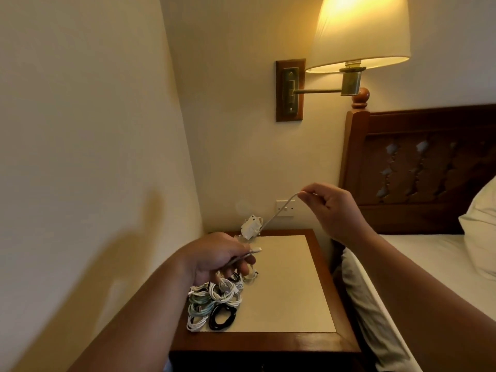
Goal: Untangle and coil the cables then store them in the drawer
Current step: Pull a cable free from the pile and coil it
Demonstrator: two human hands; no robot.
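While one pale cable is held above the nightstand in the head view, it is gripped near its plug end by the left hand, with the fingers curled round it. It is pinched higher up by the right hand, and the hands are kept well apart. A pile of coiled cables is seen just below the left hand. The drawer cannot be made out.

Trouble is judged likeliest at the white adapter: the raised cable passes right beside it, so it could be snagged and dragged if slack is pulled in quickly. The finished coils could also be knocked loose by the left wrist.

The nightstand top is set with a cream panel inside a wooden rim. A lit wall lamp, a carved headboard and a pillow are seen to the right.
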